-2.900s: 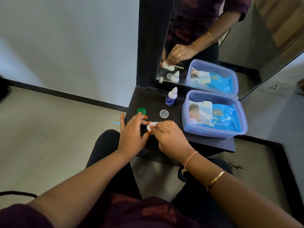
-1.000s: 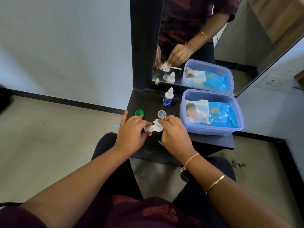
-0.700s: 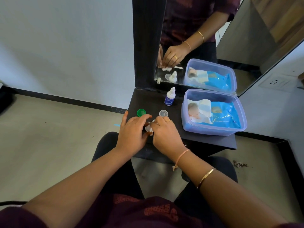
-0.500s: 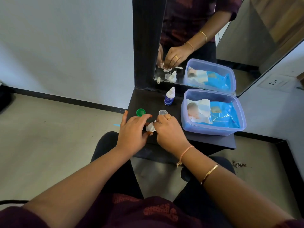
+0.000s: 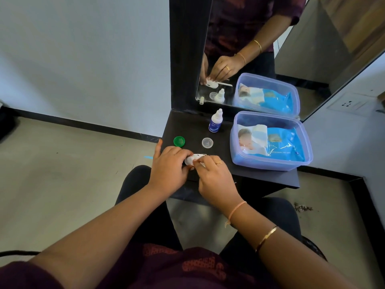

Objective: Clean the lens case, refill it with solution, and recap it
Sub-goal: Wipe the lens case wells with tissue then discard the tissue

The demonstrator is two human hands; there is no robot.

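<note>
Gripping one lens case (image 5: 194, 159); two loose caps (image 5: 179, 141).

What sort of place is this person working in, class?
Probably a dressing corner at home: a small dark shelf below a wall mirror, holding a solution bottle and a tub of wipes.

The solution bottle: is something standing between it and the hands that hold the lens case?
Nothing visible blocks it. The bottle stands upright at the back of the shelf. Between it and the right hand lies only the clear cap, low and slightly left of the path. The green cap lies farther left.
</note>
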